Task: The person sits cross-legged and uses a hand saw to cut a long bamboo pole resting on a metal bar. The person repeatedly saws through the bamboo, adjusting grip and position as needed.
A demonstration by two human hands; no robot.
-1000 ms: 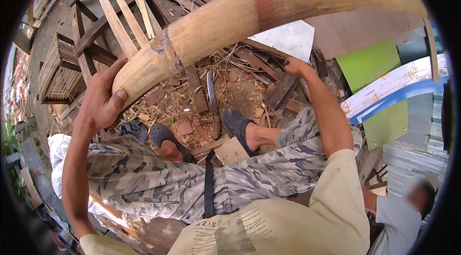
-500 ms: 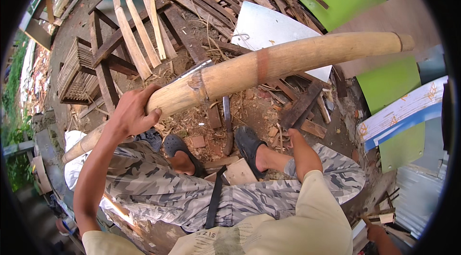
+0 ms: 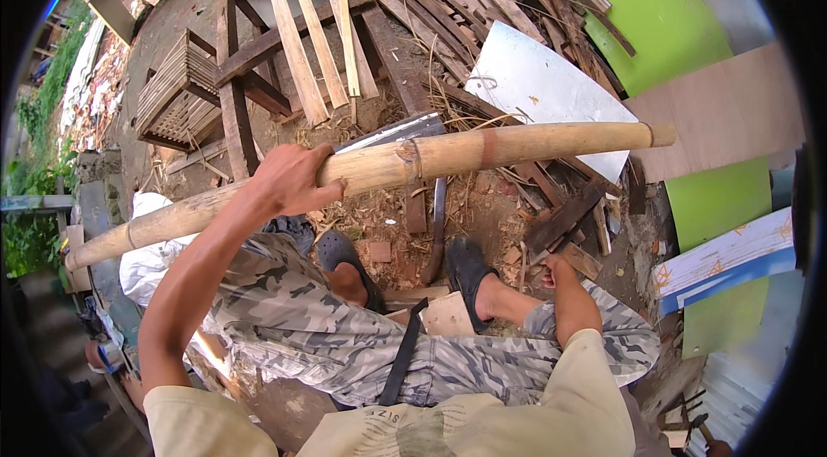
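A long, thick bamboo pole (image 3: 448, 155) lies crosswise in front of me, its far end over a silvery metal sheet (image 3: 534, 82) and plywood. My left hand (image 3: 289, 181) is closed around it left of the middle, thumb along the near side. Low by my right shin is my right hand (image 3: 560, 272), its fingers curled; whatever is in them, if anything, is hidden. Between my feet lies a long knife (image 3: 438, 220) with a curved wooden handle. Just behind the pole shows a flat grey metal blade (image 3: 396, 131), partly covered.
Bamboo strips (image 3: 297, 35) lean on a dark wooden frame (image 3: 233, 104), beside a slatted wooden piece (image 3: 181, 95). Scrap boards (image 3: 431, 5) are heaped at the back. Green panels (image 3: 655, 0) and a plywood sheet (image 3: 724, 108) lie right. A white sack (image 3: 151, 254) sits left.
The pole's right end has dropped and shifted left, so it lies flatter, and its left end reaches farther left. My left hand still grips it. The view has shifted slightly left and up.
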